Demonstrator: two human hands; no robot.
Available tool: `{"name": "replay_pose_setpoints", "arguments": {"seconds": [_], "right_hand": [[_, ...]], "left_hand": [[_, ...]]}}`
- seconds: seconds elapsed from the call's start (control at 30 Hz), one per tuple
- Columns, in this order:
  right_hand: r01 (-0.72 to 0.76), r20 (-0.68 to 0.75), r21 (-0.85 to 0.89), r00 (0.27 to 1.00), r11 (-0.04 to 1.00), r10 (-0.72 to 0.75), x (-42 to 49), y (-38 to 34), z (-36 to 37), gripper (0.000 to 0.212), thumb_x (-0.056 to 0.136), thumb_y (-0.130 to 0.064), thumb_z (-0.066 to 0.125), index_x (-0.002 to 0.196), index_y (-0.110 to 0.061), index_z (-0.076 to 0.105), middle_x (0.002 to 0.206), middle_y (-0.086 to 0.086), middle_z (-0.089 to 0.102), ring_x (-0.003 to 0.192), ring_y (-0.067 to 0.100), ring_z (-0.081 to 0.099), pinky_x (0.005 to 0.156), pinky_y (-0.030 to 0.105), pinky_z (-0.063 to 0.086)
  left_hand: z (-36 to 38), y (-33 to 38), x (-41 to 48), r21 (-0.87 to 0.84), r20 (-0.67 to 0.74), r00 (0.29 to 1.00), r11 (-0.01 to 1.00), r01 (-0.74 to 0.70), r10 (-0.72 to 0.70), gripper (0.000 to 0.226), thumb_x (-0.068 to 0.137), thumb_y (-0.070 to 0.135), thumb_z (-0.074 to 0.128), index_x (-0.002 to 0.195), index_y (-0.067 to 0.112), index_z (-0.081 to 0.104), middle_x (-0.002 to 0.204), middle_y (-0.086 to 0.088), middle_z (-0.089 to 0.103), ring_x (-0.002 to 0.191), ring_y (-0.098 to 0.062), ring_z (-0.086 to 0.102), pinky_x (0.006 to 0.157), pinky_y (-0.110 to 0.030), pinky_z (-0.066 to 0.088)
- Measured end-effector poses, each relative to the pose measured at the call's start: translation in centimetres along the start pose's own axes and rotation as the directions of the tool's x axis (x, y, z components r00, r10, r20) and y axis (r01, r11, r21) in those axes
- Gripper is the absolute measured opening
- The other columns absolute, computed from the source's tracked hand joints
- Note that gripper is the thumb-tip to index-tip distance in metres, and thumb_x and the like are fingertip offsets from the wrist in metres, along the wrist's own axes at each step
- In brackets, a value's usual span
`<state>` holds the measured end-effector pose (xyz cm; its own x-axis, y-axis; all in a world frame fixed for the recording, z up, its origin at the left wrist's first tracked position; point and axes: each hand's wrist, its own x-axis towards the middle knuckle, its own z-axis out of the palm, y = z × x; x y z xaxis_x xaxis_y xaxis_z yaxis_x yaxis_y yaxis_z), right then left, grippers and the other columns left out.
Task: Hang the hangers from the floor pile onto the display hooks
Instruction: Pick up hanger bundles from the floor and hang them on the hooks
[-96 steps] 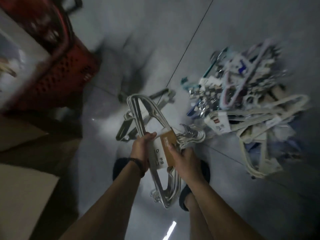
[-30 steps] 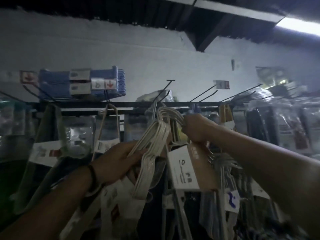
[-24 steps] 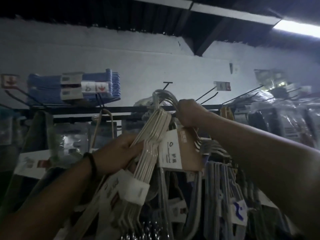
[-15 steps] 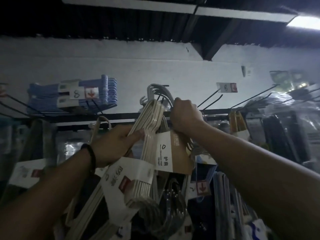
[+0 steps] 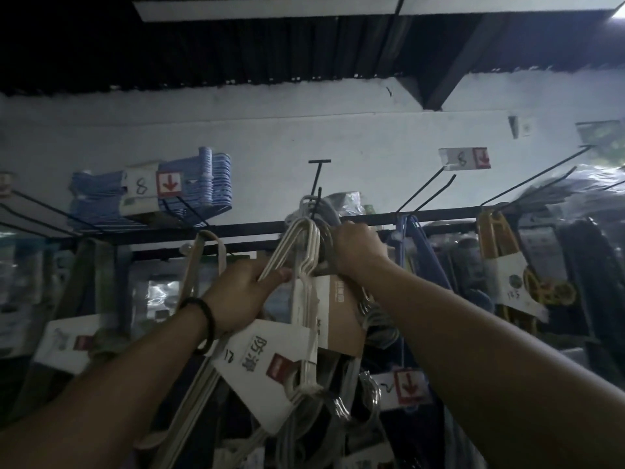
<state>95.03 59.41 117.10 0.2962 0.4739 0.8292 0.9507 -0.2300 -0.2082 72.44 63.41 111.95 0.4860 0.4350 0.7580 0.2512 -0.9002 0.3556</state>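
I hold two bundles of hangers up at a black display hook that sticks out from the horizontal rail. My right hand grips the grey hanger bundle, whose hook ends curl around the display hook's prong. A brown and white card sleeve wraps that bundle below my hand. My left hand grips the white hanger bundle by its necks, just left of the grey one. A white label with printed characters wraps it lower down.
Blue hangers lie on hooks at upper left behind a price tag marked 8. Bare black hooks jut out to the right, one with a price tag. Yellow packaged goods and other packaged stock hang below the rail.
From the floor pile I have raised both bundles to the rail. Over the last second my right hand lifted the grey bundle's hook ends up onto the display hook; my left hand followed.
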Motion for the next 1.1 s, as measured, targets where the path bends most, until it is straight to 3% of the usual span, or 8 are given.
{"name": "replay_pose_setpoints", "arguments": {"seconds": [0.1, 0.2, 0.33, 0.47, 0.53, 0.73, 0.9, 1.1], "right_hand": [[-0.039, 0.044, -0.045, 0.998, 0.998, 0.041, 0.8, 0.2, 1.6, 0.034, 0.099, -0.017, 0.068, 0.127, 0.001, 0.062, 0.113, 0.023, 0.069, 0.093, 0.032, 0.073, 0.079, 0.046, 0.065], [-0.046, 0.142, -0.069, 0.988, 0.997, 0.055, 1.5, -0.5, 1.8, 0.033, 0.1, -0.017, 0.065, 0.129, 0.0, 0.062, 0.123, 0.022, 0.066, 0.105, 0.034, 0.07, 0.086, 0.045, 0.061], [-0.099, 0.319, -0.126, 0.938, 0.987, 0.135, 1.6, -0.7, 0.3, 0.036, 0.089, -0.031, 0.078, 0.114, -0.008, 0.067, 0.098, 0.008, 0.069, 0.08, 0.023, 0.071, 0.064, 0.036, 0.059], [0.002, 0.17, -0.293, 0.984, 0.956, 0.05, -1.5, -2.4, -3.4, 0.03, 0.1, -0.038, 0.062, 0.115, -0.012, 0.066, 0.1, 0.007, 0.067, 0.08, 0.026, 0.067, 0.068, 0.038, 0.054], [0.087, 0.088, -0.185, 0.994, 0.979, -0.072, -3.7, -3.8, -4.8, 0.039, 0.105, -0.044, 0.047, 0.117, -0.011, 0.063, 0.106, 0.013, 0.061, 0.089, 0.03, 0.062, 0.075, 0.04, 0.05], [0.301, -0.073, 0.248, 0.954, 0.921, -0.292, -16.1, -7.3, -7.6, 0.048, 0.105, -0.059, 0.044, 0.079, -0.024, 0.063, 0.071, -0.004, 0.065, 0.059, 0.009, 0.061, 0.051, 0.029, 0.041], [0.257, -0.039, 0.214, 0.966, 0.942, -0.255, -24.3, -7.8, -6.4, 0.042, 0.101, -0.064, 0.041, 0.127, -0.033, 0.049, 0.095, -0.01, 0.068, 0.074, 0.013, 0.069, 0.062, 0.039, 0.058], [0.1, 0.061, 0.005, 0.993, 0.995, -0.1, -31.9, -3.7, -3.4, 0.056, 0.103, -0.064, 0.019, 0.158, -0.054, 0.011, 0.09, -0.007, 0.066, 0.069, 0.021, 0.063, 0.056, 0.037, 0.051]], "left_hand": [[-0.5, -1.0, -1.1, -0.031, -0.053, 0.997, 0.998, 0.056, -0.057, 0.029, 0.107, 0.045, 0.055, 0.128, 0.034, 0.072, 0.108, 0.015, 0.08, 0.102, -0.011, 0.076, 0.089, -0.046, 0.062], [-1.0, -1.7, -2.8, -0.052, -0.128, 0.988, 0.995, 0.082, -0.088, 0.026, 0.108, 0.04, 0.052, 0.118, 0.03, 0.074, 0.097, 0.011, 0.082, 0.082, -0.002, 0.075, 0.076, -0.038, 0.059], [-1.6, -2.7, -5.5, -0.106, -0.193, 0.967, 0.984, 0.146, -0.164, 0.024, 0.11, 0.037, 0.049, 0.11, 0.029, 0.071, 0.086, 0.006, 0.082, 0.053, 0.004, 0.065, 0.059, -0.027, 0.049], [-1.5, -4.4, -8.2, -0.15, -0.218, 0.949, 0.969, 0.197, -0.227, 0.027, 0.111, 0.035, 0.049, 0.105, 0.02, 0.071, 0.08, -0.003, 0.079, 0.046, -0.006, 0.062, 0.052, -0.025, 0.048], [-1.2, -4.9, -9.3, -0.208, -0.269, 0.931, 0.958, 0.196, -0.248, 0.03, 0.111, 0.033, 0.051, 0.101, 0.011, 0.07, 0.073, -0.007, 0.073, 0.046, -0.011, 0.062, 0.053, -0.03, 0.051], [0.2, -3.6, -11.5, -0.306, -0.474, 0.867, 0.952, 0.002, -0.154, 0.023, 0.111, 0.029, 0.052, 0.09, 0.023, 0.061, 0.062, 0.002, 0.055, 0.046, -0.012, 0.054, 0.046, -0.032, 0.053], [3.7, -0.8, -14.0, -0.264, -0.399, 0.917, 0.958, -0.11, -0.005, 0.025, 0.113, 0.024, 0.048, 0.101, 0.011, 0.065, 0.073, -0.003, 0.064, 0.062, -0.025, 0.065, 0.054, -0.047, 0.057], [11.4, -0.8, -18.2, -0.453, -0.245, 0.947, 0.888, 0.078, -0.208, 0.023, 0.109, 0.04, 0.051, 0.104, 0.023, 0.067, 0.089, -0.001, 0.07, 0.082, -0.026, 0.071, 0.076, -0.056, 0.061]]}}
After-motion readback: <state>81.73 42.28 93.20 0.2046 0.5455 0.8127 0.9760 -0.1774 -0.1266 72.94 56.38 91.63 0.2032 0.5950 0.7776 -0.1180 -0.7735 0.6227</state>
